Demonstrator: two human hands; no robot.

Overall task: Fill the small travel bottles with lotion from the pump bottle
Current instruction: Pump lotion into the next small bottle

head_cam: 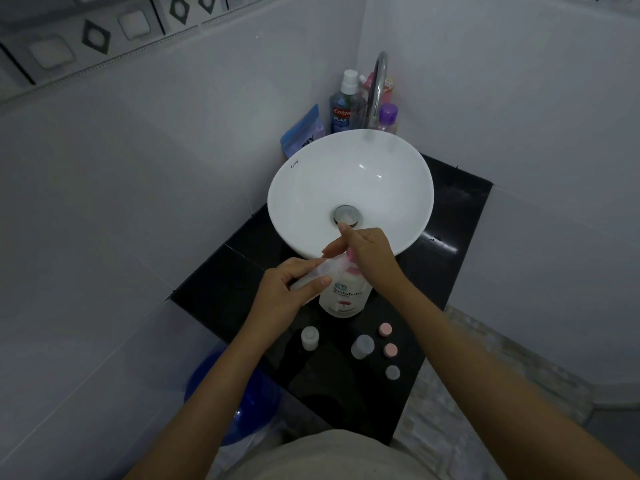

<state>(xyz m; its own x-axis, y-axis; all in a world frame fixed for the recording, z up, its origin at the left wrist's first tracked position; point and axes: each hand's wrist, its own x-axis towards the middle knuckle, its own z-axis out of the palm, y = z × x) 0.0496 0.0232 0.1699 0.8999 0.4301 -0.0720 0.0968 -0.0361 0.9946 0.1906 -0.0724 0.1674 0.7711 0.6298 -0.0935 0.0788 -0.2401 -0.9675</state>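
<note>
A white pump bottle (344,297) with a pink pump head stands on the black counter (242,271) in front of the sink. My right hand (369,258) lies on top of the pump head, covering most of it. My left hand (294,285) grips a clear small travel bottle (322,270), tilted with its mouth toward the pump spout. Two more small bottles stand nearer me: a clear one (309,337) and a bluish one (362,346). Two pink caps (385,329) (390,349) and a grey cap (392,372) lie to their right.
A white basin (304,188) with a chrome drain sits behind the pump bottle, under a chrome tap (379,84). A mouthwash bottle (343,109), a purple-capped bottle (387,117) and a blue pouch (301,131) crowd the corner. A blue bucket (242,403) stands below the counter.
</note>
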